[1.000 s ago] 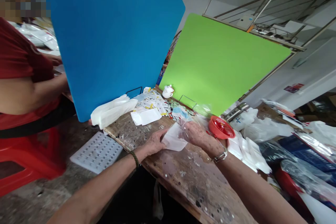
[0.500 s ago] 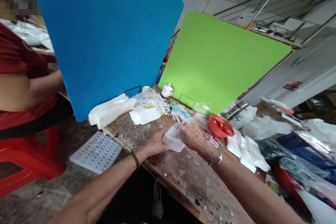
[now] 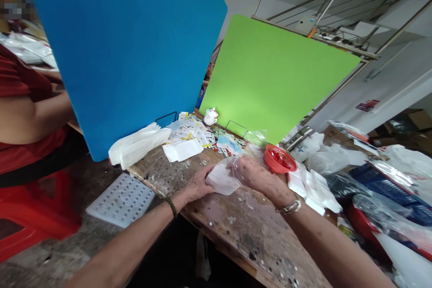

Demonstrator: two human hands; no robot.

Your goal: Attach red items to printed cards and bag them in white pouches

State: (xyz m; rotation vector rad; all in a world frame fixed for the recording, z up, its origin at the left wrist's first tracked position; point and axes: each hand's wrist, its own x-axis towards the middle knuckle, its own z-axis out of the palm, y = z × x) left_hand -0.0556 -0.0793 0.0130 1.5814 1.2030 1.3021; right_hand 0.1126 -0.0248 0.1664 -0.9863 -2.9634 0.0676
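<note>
Stained counter (image 3: 243, 234): I watch 1 white bag (image 3: 222, 181).
Left grip (image 3: 198, 183) pinches its left edge; right grip (image 3: 258, 174) meets its right side, closure I cannot tell.

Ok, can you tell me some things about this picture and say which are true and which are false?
1. The left hand and the right hand both touch the white bag. True.
2. The left hand wears a glove. False: it is bare.
3. The round basket is red. True.
4. A small white pot stands near the green board. True.
5. The pot is right of the basket. False: it is to the left.
</note>
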